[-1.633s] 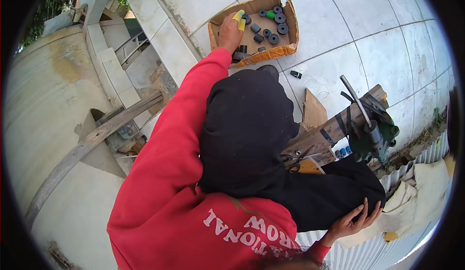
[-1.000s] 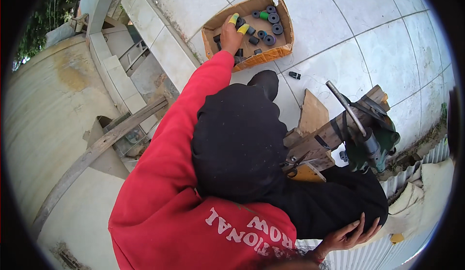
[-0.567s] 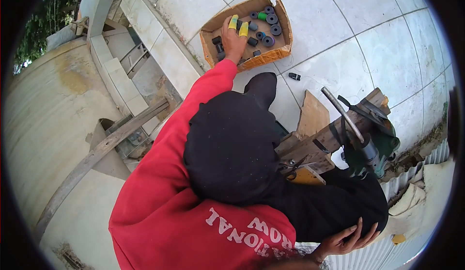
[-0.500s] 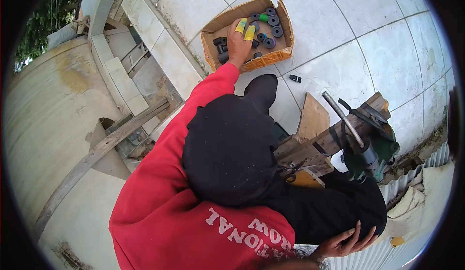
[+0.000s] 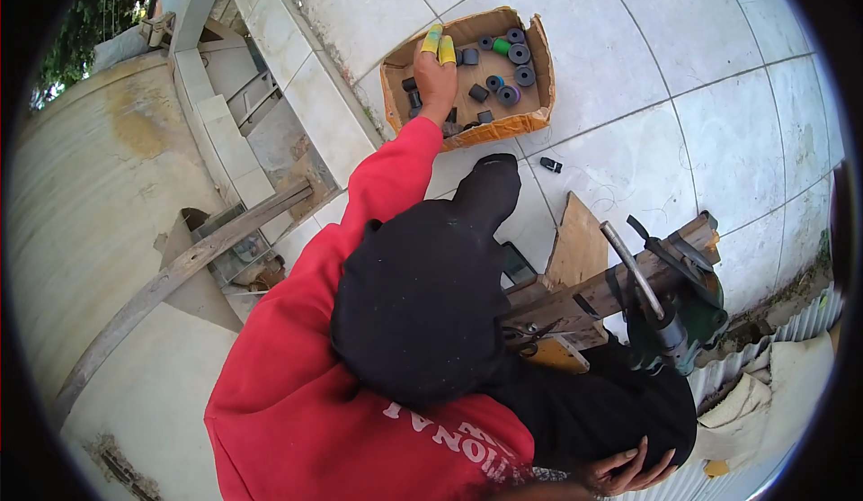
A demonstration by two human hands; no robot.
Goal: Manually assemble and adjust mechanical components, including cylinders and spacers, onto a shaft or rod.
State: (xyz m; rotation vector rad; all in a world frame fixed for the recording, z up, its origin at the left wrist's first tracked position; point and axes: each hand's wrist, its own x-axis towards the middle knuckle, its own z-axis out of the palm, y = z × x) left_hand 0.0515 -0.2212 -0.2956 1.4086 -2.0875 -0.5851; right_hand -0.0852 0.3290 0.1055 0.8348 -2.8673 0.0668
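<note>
My left hand (image 5: 435,80), in a red sleeve, reaches into a cardboard box (image 5: 521,126) on the floor. Yellow wraps cover two of its fingers, which are stretched out and slightly apart. No held object shows, though its palm side is hidden. Black and grey cylinders lie in the box; one grey cylinder (image 5: 470,57) is just right of the fingertips. Round rollers with centre holes, such as a grey roller (image 5: 524,76), and a green-sided roller (image 5: 501,46) are farther right. My right hand (image 5: 629,472) lies with spread fingers on my black-trousered leg at the lower right.
To the right, a green device with a metal rod (image 5: 634,267) is strapped to a wooden beam (image 5: 593,296). Scissors (image 5: 532,339) lie by the beam. A board (image 5: 575,242) leans near it. A small black object (image 5: 551,165) sits on the tiles. A low tiled ledge (image 5: 324,96) runs left of the box.
My left hand has shifted left inside the box, uncovering more cylinders. The view has moved slightly. My right hand still rests on my leg.
</note>
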